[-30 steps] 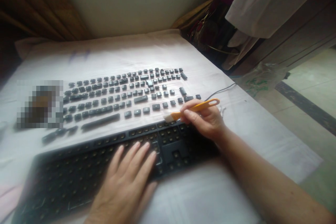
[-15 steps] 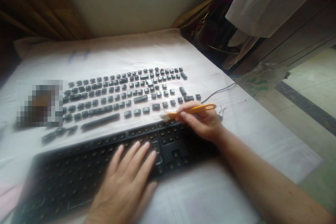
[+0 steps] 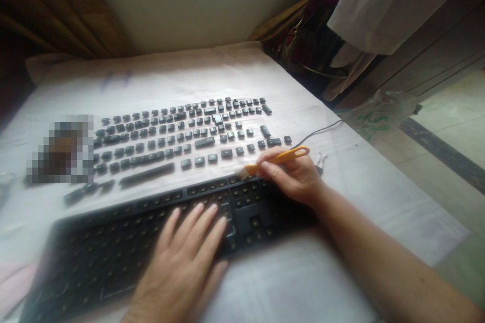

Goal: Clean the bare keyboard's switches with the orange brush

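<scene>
A black keyboard (image 3: 125, 232) with its keycaps off lies at an angle across the near part of the white-covered table. My left hand (image 3: 189, 257) rests flat on it, fingers spread over the middle. In my right hand (image 3: 290, 174) is an orange-handled brush (image 3: 278, 158), pinched between thumb and fingers. Its pale bristles are at the keyboard's top edge, right of the middle. Beyond the keyboard, loose black keycaps (image 3: 204, 142) lie in rows, and a long space bar (image 3: 147, 174) sits nearest. My right hand and forearm hide part of the keyboard's right end.
The keyboard's cable (image 3: 316, 131) runs off toward the table's right edge. At the left stands a pixelated, blurred-out object (image 3: 60, 149). A clear plastic bag (image 3: 386, 111) is on the floor at the right, below hanging clothes (image 3: 373, 5). Pink cloth (image 3: 15, 282) shows at lower left.
The brush tip has shifted slightly right and down along the keyboard's top edge. My left hand stays in place on the keyboard. The whole view has moved a little.
</scene>
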`<state>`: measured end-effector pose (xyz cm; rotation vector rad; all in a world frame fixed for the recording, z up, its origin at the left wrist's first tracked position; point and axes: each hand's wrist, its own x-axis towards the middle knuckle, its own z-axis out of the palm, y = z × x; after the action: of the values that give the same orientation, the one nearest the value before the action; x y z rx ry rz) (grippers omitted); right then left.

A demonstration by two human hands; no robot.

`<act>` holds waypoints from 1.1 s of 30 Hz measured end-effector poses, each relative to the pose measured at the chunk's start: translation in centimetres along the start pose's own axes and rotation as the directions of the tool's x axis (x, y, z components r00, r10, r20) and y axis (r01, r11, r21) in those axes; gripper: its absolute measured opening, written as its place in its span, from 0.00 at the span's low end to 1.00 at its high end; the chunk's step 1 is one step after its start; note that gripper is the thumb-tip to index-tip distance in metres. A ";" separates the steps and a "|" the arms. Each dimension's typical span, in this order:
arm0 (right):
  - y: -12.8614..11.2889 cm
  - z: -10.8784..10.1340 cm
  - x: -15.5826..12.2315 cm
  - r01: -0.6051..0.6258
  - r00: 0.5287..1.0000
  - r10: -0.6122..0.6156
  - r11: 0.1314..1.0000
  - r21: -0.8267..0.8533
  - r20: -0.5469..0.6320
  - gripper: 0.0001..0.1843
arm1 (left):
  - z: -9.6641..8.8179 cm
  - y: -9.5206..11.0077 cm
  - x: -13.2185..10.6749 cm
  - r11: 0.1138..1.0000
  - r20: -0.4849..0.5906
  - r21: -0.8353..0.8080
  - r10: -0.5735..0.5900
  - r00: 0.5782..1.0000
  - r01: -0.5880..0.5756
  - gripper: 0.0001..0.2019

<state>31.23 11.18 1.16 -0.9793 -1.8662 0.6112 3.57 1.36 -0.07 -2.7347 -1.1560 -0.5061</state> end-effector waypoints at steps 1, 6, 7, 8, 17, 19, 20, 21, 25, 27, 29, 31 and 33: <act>0.0 0.1 0.0 0.001 1.000 -0.001 1.000 0.004 -0.005 0.06 | 0.0 0.0 0.0 1.000 -0.001 -0.001 0.001 1.000 -0.001 0.22; -0.3 0.1 -0.1 -0.051 0.997 0.055 0.995 0.090 -0.051 0.05 | 0.1 0.1 -0.1 1.000 -0.002 -0.012 -0.004 1.000 0.004 0.22; -0.4 -0.1 -0.1 -0.063 0.996 0.069 0.993 0.103 -0.060 0.05 | 0.1 0.1 -0.2 1.000 -0.001 -0.011 -0.006 1.000 0.006 0.22; -0.5 -0.2 -0.1 -0.068 0.995 0.076 0.992 0.107 -0.070 0.05 | 0.1 0.1 -0.2 1.000 0.001 -0.010 -0.009 1.000 0.009 0.22; -0.5 -0.3 0.2 -0.006 1.000 0.006 1.000 0.016 -0.004 0.05 | 0.2 0.1 -0.2 1.000 0.008 0.007 -0.009 1.000 0.008 0.22; -0.4 -0.3 0.2 0.000 1.000 0.000 1.000 -0.003 0.003 0.05 | 0.1 0.1 -0.2 1.000 0.008 0.004 -0.007 1.000 0.007 0.22; -0.4 -0.2 0.1 0.000 1.000 0.000 1.000 -0.006 0.000 0.05 | 0.0 0.1 -0.2 1.000 0.010 0.003 -0.005 1.000 0.005 0.22; -0.3 -0.2 0.1 0.000 1.000 0.000 1.000 -0.006 -0.007 0.05 | 0.0 0.1 -0.2 1.000 0.012 0.001 -0.005 1.000 0.005 0.22; -0.2 0.2 -0.2 0.004 0.999 -0.003 1.000 0.012 -0.049 0.06 | 0.0 0.1 -0.1 1.000 0.003 -0.001 -0.012 1.000 0.012 0.22; -0.3 0.3 -0.3 0.004 0.998 -0.001 0.999 0.035 -0.060 0.06 | 0.0 0.1 0.0 1.000 -0.001 -0.004 -0.009 1.000 0.009 0.22; -0.4 0.4 -0.3 0.001 0.998 0.003 0.998 0.066 -0.064 0.06 | 0.1 0.2 0.0 1.000 -0.001 -0.006 -0.009 1.000 0.009 0.21; -0.6 0.5 -0.3 0.006 0.998 0.000 0.996 0.088 -0.067 0.07 | 0.0 0.2 -0.1 1.000 0.000 -0.005 -0.012 1.000 0.012 0.22; -0.7 0.6 -0.3 0.025 0.998 -0.019 0.995 0.092 -0.059 0.07 | 0.0 0.2 -0.1 1.000 0.005 -0.004 -0.014 1.000 0.014 0.22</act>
<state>30.54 10.55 1.27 -0.9059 -1.7794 0.6433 3.63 1.15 -0.15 -2.7346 -1.1766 -0.5041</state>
